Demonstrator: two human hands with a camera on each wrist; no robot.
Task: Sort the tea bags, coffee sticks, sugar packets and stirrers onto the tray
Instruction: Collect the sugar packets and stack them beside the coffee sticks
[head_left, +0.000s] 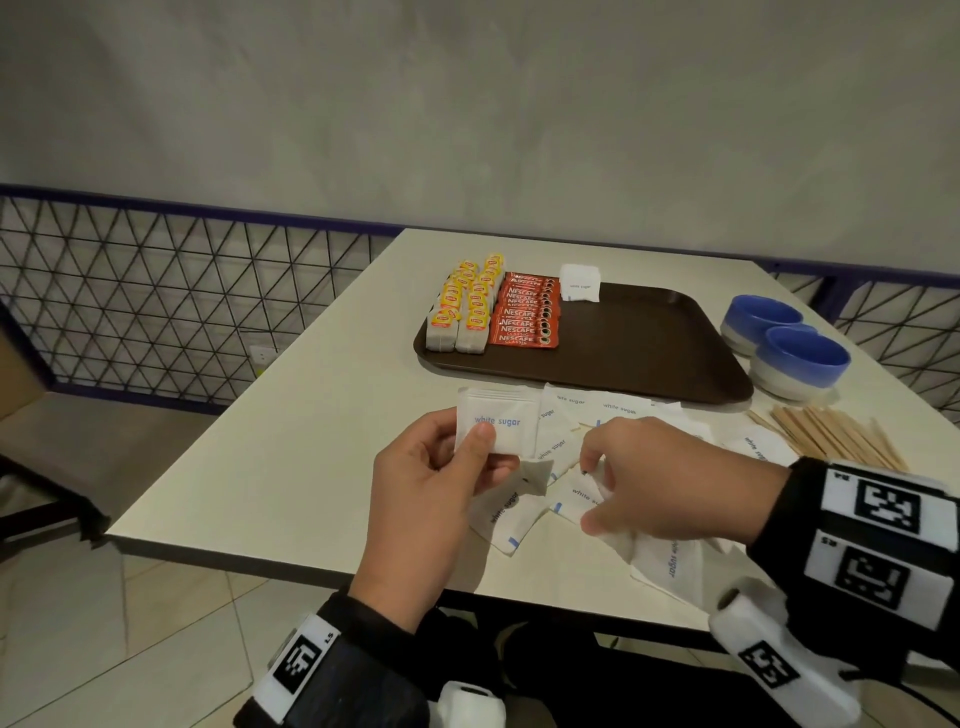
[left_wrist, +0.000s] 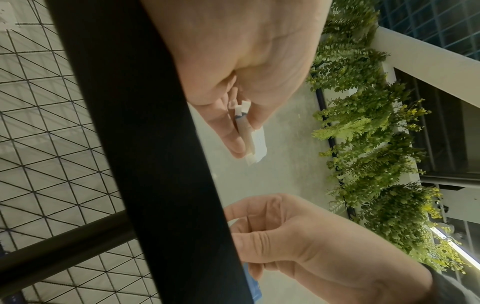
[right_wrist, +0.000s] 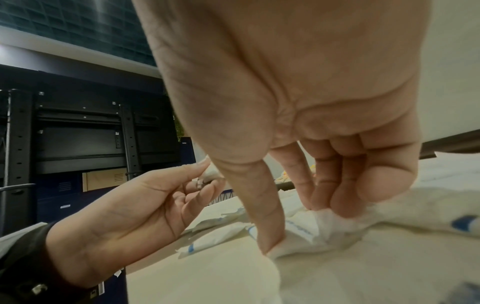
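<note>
My left hand (head_left: 431, 483) is raised above the near table (head_left: 311, 415) edge, thumb and fingers pinching a small stack of sugar packets (head_left: 496, 422), "white sugar" print facing me, stack upright with the flat face toward the head camera. My right hand (head_left: 670, 478) is down on the loose sugar packets (head_left: 571, 499), thumb and fingertips narrowed onto one crumpled packet (right_wrist: 306, 230) lying on the tabletop.

Around: brown tray (head_left: 649, 338) farther back on the table. On its left part, tea bags (head_left: 460, 306) in two rows running away from me, coffee sticks (head_left: 527, 312) just beside them, overlapped in a column, long axes left to right. A small white sugar pile (head_left: 581, 283) sits at the tray's far edge, right of the coffee. Two blue bowls (head_left: 795, 353) stand right of the tray, touching or nearly. Wooden stirrers (head_left: 831, 434) lie on the table near the bowls, fanned, long axes running diagonally. The right hand covers part of the loose pile.

Left wrist view: held packets seen edge-on (left_wrist: 250, 133) between fingers and thumb, several layers; table edge blocks much of it. Right wrist view: thumb tip pressed on the packet, fingertips (right_wrist: 345, 201) curled onto its bunched paper; head view hides that contact.
</note>
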